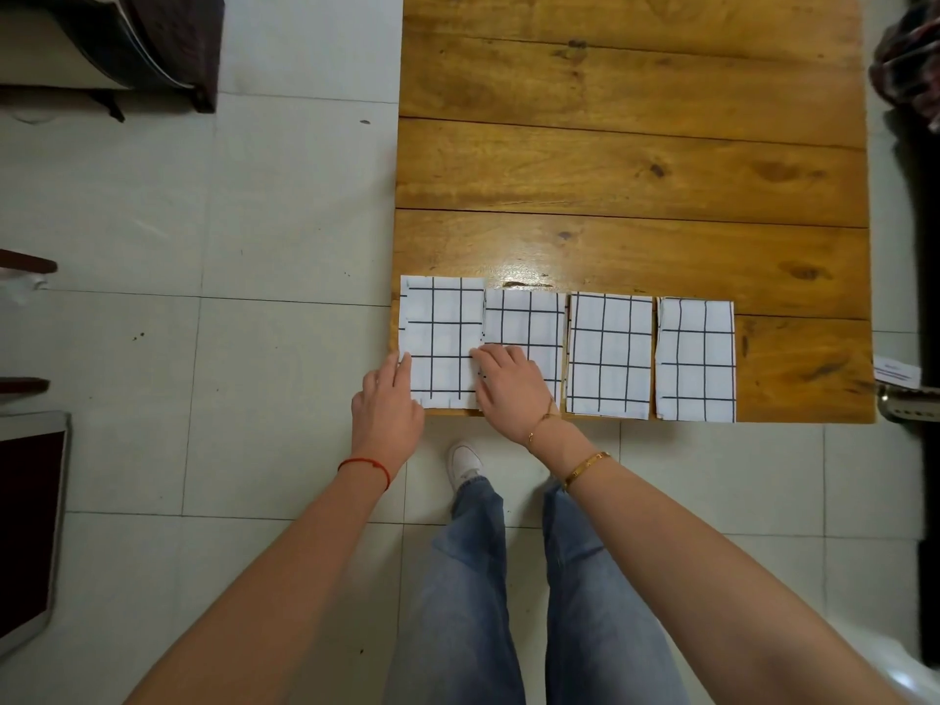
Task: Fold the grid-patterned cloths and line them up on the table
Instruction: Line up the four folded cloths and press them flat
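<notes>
Item: four folded white cloths with a black grid pattern, laid in a row along the near edge of the varnished wooden plank table (630, 160), in the lower centre of the frame. The leftmost folded cloth (441, 338) sits at the table's left corner, its far edge a little higher in the frame than the others; its right edge touches or slightly overlaps the second folded cloth (526, 323). The third folded cloth (609, 356) and fourth folded cloth (695, 361) lie to the right, each set apart by a narrow strip of wood. Left hand (389, 404): fingers straight and together, resting against the leftmost cloth's lower left edge. Right hand (508, 386): fingers extended flat, pressing where the first two cloths meet; neither hand grips anything. Step in hand, judged: squaring the last cloth into line. To do it well, slide it with flat palms so the folds stay shut, draw its far edge level with its neighbours, and open a matching gap on its right. Surroundings: pale tiled floor (254, 206), blue jeans, white shoe (465, 463).
</notes>
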